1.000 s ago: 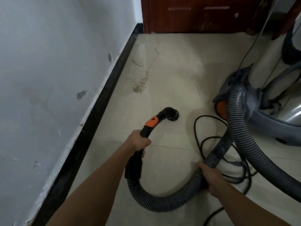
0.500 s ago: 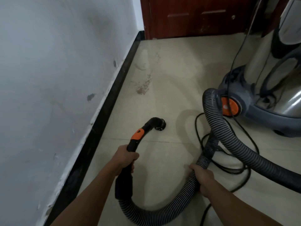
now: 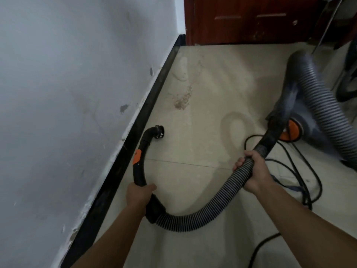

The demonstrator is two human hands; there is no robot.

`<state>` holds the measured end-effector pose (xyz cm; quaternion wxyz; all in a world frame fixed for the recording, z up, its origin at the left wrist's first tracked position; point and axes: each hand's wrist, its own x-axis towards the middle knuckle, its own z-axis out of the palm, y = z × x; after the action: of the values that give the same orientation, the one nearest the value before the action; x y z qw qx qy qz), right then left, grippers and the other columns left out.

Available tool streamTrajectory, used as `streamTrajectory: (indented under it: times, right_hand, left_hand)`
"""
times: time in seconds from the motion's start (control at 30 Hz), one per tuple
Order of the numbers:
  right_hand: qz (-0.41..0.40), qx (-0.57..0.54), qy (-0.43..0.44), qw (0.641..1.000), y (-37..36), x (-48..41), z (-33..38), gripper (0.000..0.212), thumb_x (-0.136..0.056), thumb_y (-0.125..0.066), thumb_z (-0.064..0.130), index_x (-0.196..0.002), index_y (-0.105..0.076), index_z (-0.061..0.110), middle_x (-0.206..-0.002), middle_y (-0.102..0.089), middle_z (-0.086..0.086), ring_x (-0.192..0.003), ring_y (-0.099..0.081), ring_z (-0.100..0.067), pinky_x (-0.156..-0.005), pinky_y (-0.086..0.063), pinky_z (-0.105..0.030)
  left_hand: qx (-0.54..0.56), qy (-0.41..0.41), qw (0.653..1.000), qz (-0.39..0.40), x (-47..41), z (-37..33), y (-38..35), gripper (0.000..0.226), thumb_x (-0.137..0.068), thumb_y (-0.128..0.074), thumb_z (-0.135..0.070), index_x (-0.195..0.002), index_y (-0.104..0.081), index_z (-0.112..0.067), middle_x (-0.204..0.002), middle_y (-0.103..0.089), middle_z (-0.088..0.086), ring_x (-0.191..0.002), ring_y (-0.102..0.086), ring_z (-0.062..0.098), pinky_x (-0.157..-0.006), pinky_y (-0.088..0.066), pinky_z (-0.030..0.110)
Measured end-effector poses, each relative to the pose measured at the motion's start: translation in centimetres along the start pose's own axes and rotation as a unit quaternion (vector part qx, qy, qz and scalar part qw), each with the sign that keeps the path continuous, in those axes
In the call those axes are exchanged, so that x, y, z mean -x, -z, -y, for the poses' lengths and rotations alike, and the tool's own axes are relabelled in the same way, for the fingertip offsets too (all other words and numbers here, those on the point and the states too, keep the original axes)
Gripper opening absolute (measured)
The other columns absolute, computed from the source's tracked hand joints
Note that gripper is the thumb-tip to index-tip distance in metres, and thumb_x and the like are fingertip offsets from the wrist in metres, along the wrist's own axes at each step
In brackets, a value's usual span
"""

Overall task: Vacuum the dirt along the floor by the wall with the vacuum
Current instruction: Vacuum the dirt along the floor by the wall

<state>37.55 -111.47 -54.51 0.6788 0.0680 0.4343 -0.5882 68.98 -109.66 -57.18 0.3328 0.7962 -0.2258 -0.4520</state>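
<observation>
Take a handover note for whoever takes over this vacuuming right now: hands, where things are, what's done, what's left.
Left hand: grips the black wand, behind its orange band.
Right hand: grips the ribbed hose.
Nozzle: low beside the baseboard, short of the dirt patch.
Vacuum body: far right, blurred; cord loops nearby.
Done: nothing evident; the patch is not yet reached.
Left: advance the nozzle onto the patch, then along the wall.
</observation>
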Motion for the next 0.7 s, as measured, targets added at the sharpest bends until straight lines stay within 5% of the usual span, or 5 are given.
streamTrajectory:
  times: [0.13, 0.23, 0.43, 0.6, 0.7]
  right_hand:
    - [0.014, -0.009, 0.041, 0.999, -1.1, -0.3, 1.9, 0.024, -0.084, -0.058, 0.018, -0.060, -0.053, 0.018, -0.057, -0.049, 0.005, -0.047, -0.050, -0.011, -0.056, -0.048, -0.024]
    - [-0.028, -0.008, 0.052, 0.998, 0.0, -0.6, 2.4, 0.023, -0.084, -0.060, 0.018, -0.063, -0.050, 0.019, -0.058, -0.049, 0.005, -0.048, -0.050, -0.011, -0.057, -0.047, -0.025]
    - [-0.196, 0.026, -0.039, 0.979, 4.3, 3.1, 1.2, 0.020, -0.090, -0.063, 0.027, -0.077, -0.054, 0.015, -0.058, -0.056, -0.001, -0.052, -0.053, -0.016, -0.049, -0.052, -0.026]
    - [-0.306, 0.159, -0.128, 0.930, 3.8, 10.7, 2.2, 0.031, -0.093, -0.065, 0.026, -0.111, -0.056, 0.002, -0.095, -0.063, -0.019, -0.078, -0.062, -0.033, -0.069, -0.055, -0.045]
    - [-0.311, 0.271, -0.153, 0.898, 1.4, 15.8, 4.3, 0.034, -0.092, -0.066, 0.021, -0.115, -0.059, -0.002, -0.106, -0.068, -0.023, -0.092, -0.067, -0.037, -0.075, -0.055, -0.043]
  left_hand:
    - [0.124, 0.071, 0.989, -0.025, -0.5, 0.4, -1.0, 0.038, -0.080, -0.070, 0.001, -0.115, -0.056, 0.006, -0.102, -0.064, 0.025, -0.088, -0.064, 0.040, -0.075, -0.057, 0.046]
    - [0.175, 0.070, 0.980, 0.061, -0.5, -2.2, -1.2, 0.013, -0.083, -0.065, 0.000, -0.094, -0.059, 0.003, -0.075, -0.064, 0.021, -0.062, -0.064, 0.030, -0.055, -0.056, 0.037]
    - [0.173, 0.138, 0.947, 0.233, 4.2, -8.9, -0.2, 0.009, -0.077, -0.063, -0.004, -0.070, -0.058, -0.005, -0.059, -0.058, 0.011, -0.050, -0.061, 0.022, -0.054, -0.057, 0.033]
    - [0.153, 0.177, 0.950, 0.205, 11.1, -14.4, 1.4, 0.010, -0.082, -0.057, -0.002, -0.073, -0.055, -0.005, -0.059, -0.055, 0.010, -0.050, -0.057, 0.022, -0.052, -0.055, 0.032]
    - [0.173, 0.200, 0.950, 0.164, 14.5, -18.6, 1.9, 0.010, -0.081, -0.058, -0.001, -0.074, -0.052, -0.006, -0.064, -0.053, 0.011, -0.055, -0.054, 0.025, -0.062, -0.052, 0.038]
